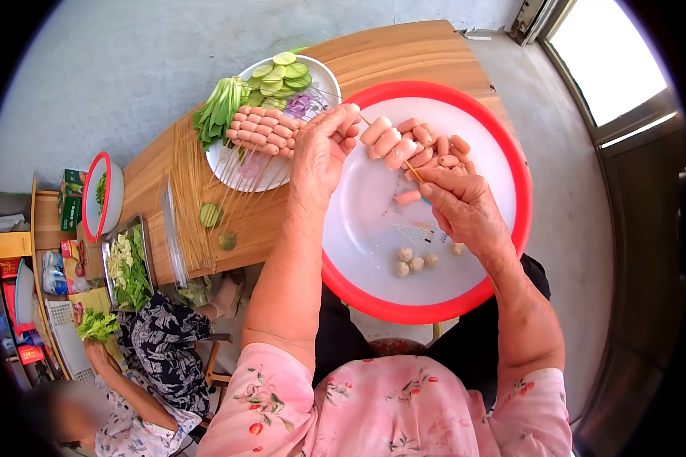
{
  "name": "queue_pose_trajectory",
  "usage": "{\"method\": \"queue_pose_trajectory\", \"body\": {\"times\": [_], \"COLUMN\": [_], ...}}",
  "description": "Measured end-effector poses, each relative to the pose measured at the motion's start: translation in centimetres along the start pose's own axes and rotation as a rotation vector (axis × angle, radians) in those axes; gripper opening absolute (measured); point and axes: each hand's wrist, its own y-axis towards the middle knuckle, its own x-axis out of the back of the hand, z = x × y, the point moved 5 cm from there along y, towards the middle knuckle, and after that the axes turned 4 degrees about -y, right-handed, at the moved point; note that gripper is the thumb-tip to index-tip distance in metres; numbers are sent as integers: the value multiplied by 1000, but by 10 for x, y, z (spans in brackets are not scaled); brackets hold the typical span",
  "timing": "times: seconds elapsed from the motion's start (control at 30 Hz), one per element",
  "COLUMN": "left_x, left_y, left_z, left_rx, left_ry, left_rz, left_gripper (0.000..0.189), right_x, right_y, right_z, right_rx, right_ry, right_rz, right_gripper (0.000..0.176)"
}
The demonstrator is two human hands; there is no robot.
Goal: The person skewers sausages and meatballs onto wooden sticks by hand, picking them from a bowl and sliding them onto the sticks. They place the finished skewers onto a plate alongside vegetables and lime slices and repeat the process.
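Observation:
My right hand [465, 206] pinches a wooden skewer [414, 170] over the basin. Several small pink sausages [387, 142] are threaded side by side along it. My left hand [324, 148] is at the skewer's far tip, fingers curled, with what looks like another small sausage [348, 116] at the fingertips. Below lies a white basin with a red rim [524, 190], holding a heap of loose sausages [453, 152] and several greyish meatballs [415, 263]. Left of my left hand, finished rows of skewered sausages [263, 131] rest on a white plate [215, 161].
The plate also carries leafy greens [219, 107], cucumber slices [282, 74] and purple onion [299, 104]. Bare skewers [190, 198] lie on the wooden table [411, 57]. At lower left, another person [152, 381] handles lettuce [97, 325] beside a metal tray of vegetables [129, 263].

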Motion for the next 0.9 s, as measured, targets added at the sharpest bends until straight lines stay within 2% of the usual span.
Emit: {"method": "queue_pose_trajectory", "body": {"times": [0.1, 0.2, 0.37, 0.57, 0.77, 0.9], "left_x": [2, 3, 0, -3, -4, -2], "left_y": [-1, 0, -3, -3, -6, -5], "left_z": [-3, -2, -3, -3, -3, -4], "left_rx": [-20, -34, -53, -37, -66, -114], "left_ry": [1, -14, -47, -32, -116, -62], "left_rz": [-45, -64, -80, -12, -43, -35], "left_gripper": [16, 17, 19, 21, 16, 22], "right_x": [1, -2, -5, -6, -7, -8], "right_y": [-1, -1, -2, -2, -4, -5], "right_z": [2, 2, -3, -3, -6, -2], "right_rx": [32, 122, 86, 87, 41, 43], "right_ry": [-136, -54, -20, -63, -44, -48], "right_rz": [58, 11, 20, 47, 39, 27], "right_gripper": [22, 18, 20, 21, 22, 21]}}
